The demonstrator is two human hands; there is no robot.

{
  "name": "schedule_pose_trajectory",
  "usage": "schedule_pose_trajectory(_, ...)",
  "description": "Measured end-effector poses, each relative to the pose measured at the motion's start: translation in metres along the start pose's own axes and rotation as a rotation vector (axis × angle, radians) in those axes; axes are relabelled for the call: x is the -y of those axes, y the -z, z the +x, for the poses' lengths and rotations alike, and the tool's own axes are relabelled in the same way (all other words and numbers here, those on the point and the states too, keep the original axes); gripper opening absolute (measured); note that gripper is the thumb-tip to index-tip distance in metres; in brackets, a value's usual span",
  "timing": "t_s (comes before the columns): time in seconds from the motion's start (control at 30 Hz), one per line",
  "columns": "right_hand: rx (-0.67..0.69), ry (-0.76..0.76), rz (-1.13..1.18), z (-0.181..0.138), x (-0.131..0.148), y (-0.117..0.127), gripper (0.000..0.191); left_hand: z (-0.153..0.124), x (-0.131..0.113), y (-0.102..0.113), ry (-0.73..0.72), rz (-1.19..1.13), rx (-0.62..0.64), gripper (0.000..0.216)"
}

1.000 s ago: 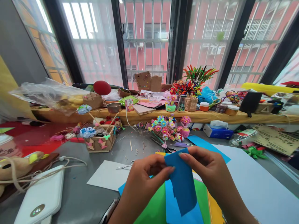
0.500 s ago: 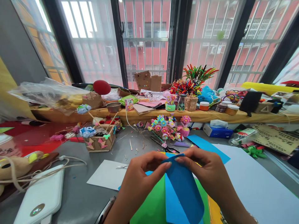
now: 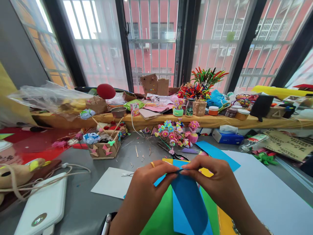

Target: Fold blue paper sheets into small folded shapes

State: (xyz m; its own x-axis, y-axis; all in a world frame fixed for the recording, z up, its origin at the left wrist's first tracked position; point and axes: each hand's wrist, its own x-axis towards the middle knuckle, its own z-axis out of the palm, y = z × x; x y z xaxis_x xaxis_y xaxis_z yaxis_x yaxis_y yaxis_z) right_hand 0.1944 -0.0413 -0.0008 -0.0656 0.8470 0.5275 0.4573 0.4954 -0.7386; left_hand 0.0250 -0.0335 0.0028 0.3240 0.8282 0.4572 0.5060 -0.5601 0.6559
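A strip of blue paper (image 3: 189, 199) hangs from my fingertips, its top edge pinched and bent and its lower end curling. My left hand (image 3: 153, 186) grips that edge from the left between thumb and fingers; a ring is on one finger. From the right, my right hand (image 3: 211, 174) pinches the same edge, close beside the left fingertips. Under the strip lie another blue sheet (image 3: 177, 215), a green sheet (image 3: 156, 217) and a yellow sheet (image 3: 223, 218), partly covered by my hands and the strip.
A large white sheet (image 3: 266, 186) lies to the right. On the left are a white power bank (image 3: 46, 199), a white card (image 3: 111, 182) and a cardboard box (image 3: 105, 148). Behind stand craft flowers (image 3: 171, 132), a tissue pack (image 3: 227, 136) and a plastic bottle (image 3: 254, 143).
My hands have drawn closer together on the strip's top edge, which is now bent between my fingertips. The hanging strip has swung slightly left.
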Motion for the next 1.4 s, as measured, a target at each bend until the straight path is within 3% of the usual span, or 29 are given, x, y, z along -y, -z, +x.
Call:
schedule_pose_trajectory(0.27, -0.015, 0.108, -0.057, 0.0, 0.001, -0.004, 0.01, -0.002, -0.001, -0.004, -0.025, 0.118, -0.047, 0.012)
schedule_pose_trajectory(0.53, 0.015, -0.04, 0.072, 0.004, -0.003, -0.005, 0.007, 0.0, 0.002, -0.002, -0.03, 0.054, -0.113, 0.008)
schedule_pose_trajectory(0.77, 0.023, -0.012, 0.027, 0.006, -0.005, -0.003, 0.007, 0.0, 0.004, -0.002, -0.103, 0.101, -0.076, 0.005)
schedule_pose_trajectory(0.93, 0.061, -0.041, 0.062, 0.009, -0.008, -0.001, 0.004, 0.002, 0.005, 0.0, -0.145, 0.1, -0.155, 0.007)
schedule_pose_trajectory(1.07, 0.028, 0.035, -0.048, 0.009, -0.011, -0.002, 0.006, 0.004, 0.005, -0.002, -0.146, 0.101, -0.16, 0.005)
schedule_pose_trajectory(1.23, 0.072, 0.142, -0.075, 0.006, -0.01, -0.007, 0.008, 0.004, 0.002, -0.007, -0.256, 0.029, -0.181, 0.007)
schedule_pose_trajectory(1.4, 0.122, 0.104, -0.05, 0.008, -0.014, -0.008, 0.007, 0.003, 0.005, -0.005, -0.295, 0.104, -0.304, 0.01)
